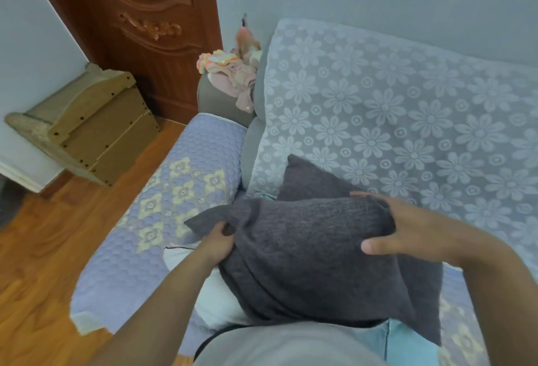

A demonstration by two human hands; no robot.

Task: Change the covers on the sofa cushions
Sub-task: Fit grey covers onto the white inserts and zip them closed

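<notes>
Head view puts the dark grey cushion [305, 252] at lower centre of the frame, held up over my lap, its knitted cover bunched along the top edge. My left hand [217, 242] grips the cover's loose left corner, fingers curled into the fabric. My right hand [407, 230] clamps the cushion's upper right corner, thumb on the near face and fingers wrapped over the top edge, close together. Below the left wrist a white cushion insert [215, 298] shows, touching the grey cushion's lower left side; I cannot tell whether it sits inside the cover. A second dark grey cushion [308, 179] leans just behind against the sofa back, which wears a pale floral lace throw [407, 109]. At left centre, a quilted lilac cover [174, 191] drapes the sofa arm. A heap of pink clothes [233, 71] tops the arm's far end, beside a brown carved door [145, 31] at upper left.
</notes>
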